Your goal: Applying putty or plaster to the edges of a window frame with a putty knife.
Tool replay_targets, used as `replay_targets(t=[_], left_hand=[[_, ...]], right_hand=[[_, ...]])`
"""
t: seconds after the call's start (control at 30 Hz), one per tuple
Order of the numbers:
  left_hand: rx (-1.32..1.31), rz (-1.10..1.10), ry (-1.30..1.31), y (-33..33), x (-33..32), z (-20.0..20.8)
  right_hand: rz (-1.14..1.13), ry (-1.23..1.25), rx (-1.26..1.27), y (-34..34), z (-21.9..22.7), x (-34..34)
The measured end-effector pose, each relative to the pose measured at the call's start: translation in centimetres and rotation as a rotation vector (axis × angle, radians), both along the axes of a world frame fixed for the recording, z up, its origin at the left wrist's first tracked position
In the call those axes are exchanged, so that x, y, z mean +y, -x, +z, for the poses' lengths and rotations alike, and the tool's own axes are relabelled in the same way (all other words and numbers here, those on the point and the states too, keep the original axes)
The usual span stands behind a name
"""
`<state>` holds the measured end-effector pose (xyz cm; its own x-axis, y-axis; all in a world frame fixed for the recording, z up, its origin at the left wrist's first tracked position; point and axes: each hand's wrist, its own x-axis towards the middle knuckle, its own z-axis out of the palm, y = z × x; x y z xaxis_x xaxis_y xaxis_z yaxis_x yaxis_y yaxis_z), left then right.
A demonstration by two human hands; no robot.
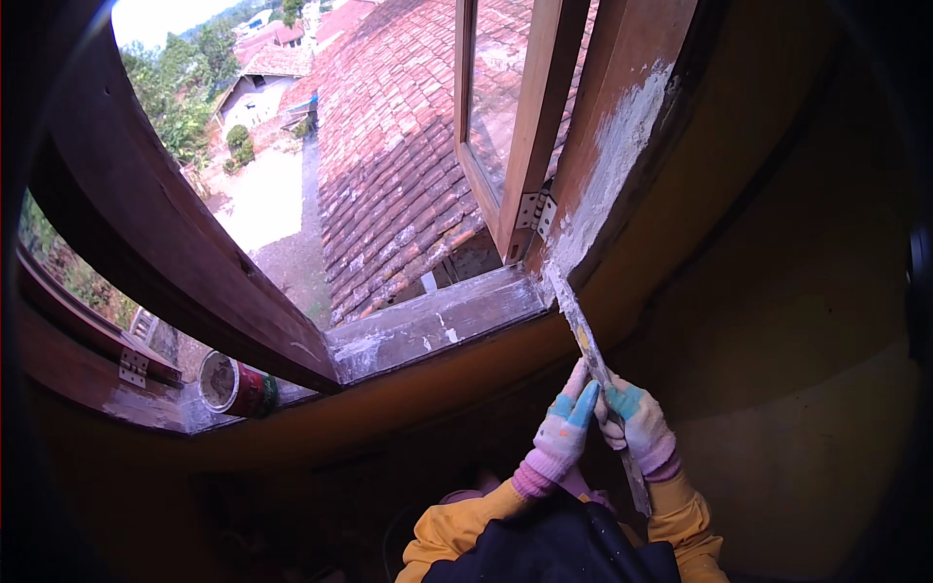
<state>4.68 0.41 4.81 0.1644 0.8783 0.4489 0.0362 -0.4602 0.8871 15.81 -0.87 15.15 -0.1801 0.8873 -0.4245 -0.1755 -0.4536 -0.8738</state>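
Note:
A long, flat, narrow stick [587, 338], smeared with whitish filler, slants from my body up to the lower right corner of the window frame. Its upper end touches the corner, where pale filler [610, 185] coats the right-hand frame post. My right hand [638, 420], in a white, blue and pink knit glove, is wrapped round the stick's lower half. My left hand [560, 433], gloved alike, presses its rather straight fingers against the stick's left side, just above the right hand. The stick's lower end [638, 491] lies by my right sleeve.
A wooden window sash [530, 126] stands swung outward on a metal hinge [536, 212]. The white-spattered sill [437, 321] runs leftward to a thick wooden post [185, 223]. Beyond it a small tub [233, 385] stands on the sill. Outside lies a tiled roof [398, 146].

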Motion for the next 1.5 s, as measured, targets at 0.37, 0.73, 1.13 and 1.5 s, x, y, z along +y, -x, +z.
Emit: replay_targets(t=[0.37,0.73,1.13,1.5], left_hand=[[-0.485,-0.088,0.607,0.6,0.1,-0.4],[-0.429,0.064,0.575,-0.2,-0.6,-3.1],[-0.628,0.342,0.659,-5.4,0.0,-2.4],[-0.694,0.578,0.631,-9.6,-0.1,-2.5]], right_hand=[[0.143,-0.104,-0.186,-0.2,-3.5,1.9],[0.400,-0.426,-0.921,-6.2,-5.3,8.6],[0.549,-0.768,-1.053,-11.4,-8.7,16.2],[0.626,-1.052,-1.061,-13.0,-8.2,18.5]])
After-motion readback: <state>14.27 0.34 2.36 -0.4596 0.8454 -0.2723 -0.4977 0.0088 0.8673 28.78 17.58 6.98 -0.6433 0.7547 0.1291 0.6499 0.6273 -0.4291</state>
